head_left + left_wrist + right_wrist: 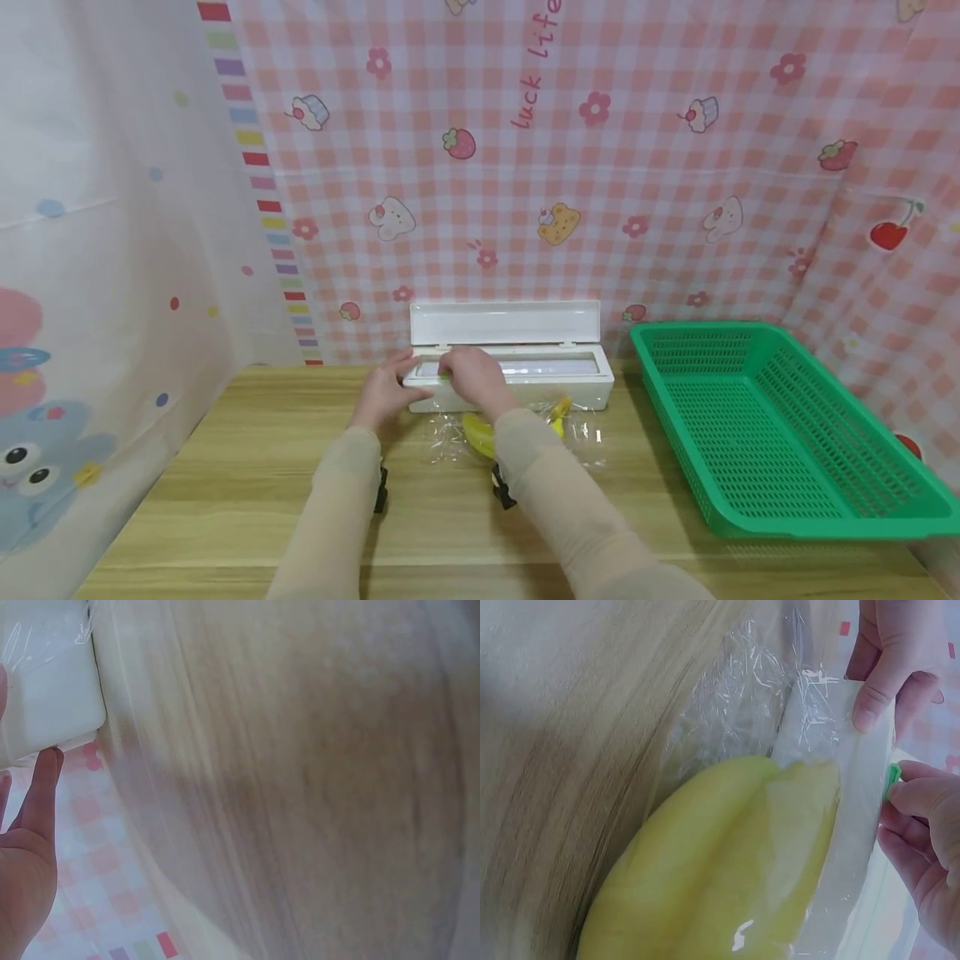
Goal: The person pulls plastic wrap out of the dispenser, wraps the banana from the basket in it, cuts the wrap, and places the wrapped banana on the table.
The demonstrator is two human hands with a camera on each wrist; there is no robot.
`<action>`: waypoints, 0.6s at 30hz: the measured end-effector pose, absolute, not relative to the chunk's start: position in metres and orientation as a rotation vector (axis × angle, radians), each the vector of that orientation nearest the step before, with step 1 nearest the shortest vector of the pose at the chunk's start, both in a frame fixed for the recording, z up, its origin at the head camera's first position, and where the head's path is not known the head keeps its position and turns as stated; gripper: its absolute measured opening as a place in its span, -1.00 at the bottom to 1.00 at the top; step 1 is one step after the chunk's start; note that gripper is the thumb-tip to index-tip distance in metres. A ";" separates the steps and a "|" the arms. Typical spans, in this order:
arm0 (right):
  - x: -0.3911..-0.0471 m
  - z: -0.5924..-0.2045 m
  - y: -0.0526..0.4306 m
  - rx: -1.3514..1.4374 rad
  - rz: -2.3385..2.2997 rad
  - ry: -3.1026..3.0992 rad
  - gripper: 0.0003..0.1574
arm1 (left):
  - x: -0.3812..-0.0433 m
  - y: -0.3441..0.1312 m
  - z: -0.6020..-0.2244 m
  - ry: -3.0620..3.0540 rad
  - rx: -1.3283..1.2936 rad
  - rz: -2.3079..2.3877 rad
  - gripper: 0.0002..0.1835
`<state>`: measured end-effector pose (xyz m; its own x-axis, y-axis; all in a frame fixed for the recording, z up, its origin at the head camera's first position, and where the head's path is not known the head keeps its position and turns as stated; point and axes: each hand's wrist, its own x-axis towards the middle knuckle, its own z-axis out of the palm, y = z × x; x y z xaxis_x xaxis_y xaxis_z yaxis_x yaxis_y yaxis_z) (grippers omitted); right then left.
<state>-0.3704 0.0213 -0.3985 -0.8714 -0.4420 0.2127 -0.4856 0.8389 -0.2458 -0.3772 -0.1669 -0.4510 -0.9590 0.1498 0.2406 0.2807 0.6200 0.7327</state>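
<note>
A long white cling film dispenser [536,395] stands at the back of the table with its lid raised. My left hand [382,392] grips its left end, thumb on the front wall and fingers behind. Along the top edge, near that end, my right hand [476,379] pinches a small green slide cutter [893,781] between thumb and fingertips. Clear cling film [735,705] comes down over the dispenser's front and onto the table. Yellow bananas [697,862] lie in front of the dispenser under the film, partly hidden by my right forearm in the head view.
A green plastic basket [678,454] with perforated walls stands to the right on the wooden table [247,467]. Behind the dispenser hangs a pink checked cloth [495,192], close to the raised lid. A white patterned cloth [112,208] hangs at the left.
</note>
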 end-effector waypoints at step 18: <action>-0.372 -0.392 0.059 0.755 0.394 -2.908 -0.66 | -0.375 -0.167 -0.449 -2.704 -0.352 -1.253 -0.23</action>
